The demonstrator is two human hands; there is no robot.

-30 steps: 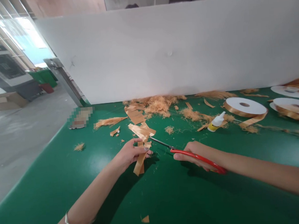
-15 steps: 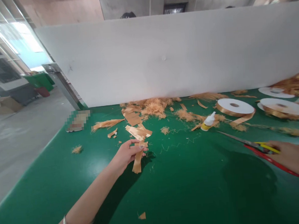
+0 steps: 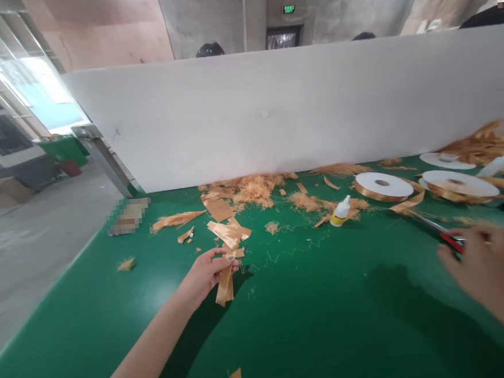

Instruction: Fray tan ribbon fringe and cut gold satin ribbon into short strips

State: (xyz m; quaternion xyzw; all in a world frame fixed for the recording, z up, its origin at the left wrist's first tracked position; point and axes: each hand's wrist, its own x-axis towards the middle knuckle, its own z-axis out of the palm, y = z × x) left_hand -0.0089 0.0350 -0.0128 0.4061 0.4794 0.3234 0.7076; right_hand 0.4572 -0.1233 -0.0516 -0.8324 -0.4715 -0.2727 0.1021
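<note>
My left hand (image 3: pixel 210 272) pinches a bundle of gold ribbon pieces (image 3: pixel 225 286) between thumb and fingers, over the green table. Cut ribbon pieces (image 3: pixel 227 232) lie just beyond it. At the right, my right hand (image 3: pixel 490 264) is palm down over the scissors (image 3: pixel 449 241), whose blades point up and left toward the ribbon spools; its fingers look spread and loose, and the handles are mostly hidden beneath them. A white glue bottle with a yellow label (image 3: pixel 340 211) stands between the hands, farther back.
Ribbon spools (image 3: pixel 383 186) lie at the back right, near another white bottle (image 3: pixel 496 164) and a ribbon heap (image 3: pixel 482 145). Shredded fibres (image 3: pixel 256 190) lie along the white partition (image 3: pixel 263 107). A blurred flat item (image 3: pixel 128 216) is at the left edge of the green table (image 3: pixel 296 324).
My right hand has shifted with the scissors toward the spools and its fingers have loosened from the handles. My left hand still holds the ribbon pieces. The view has tilted up a little.
</note>
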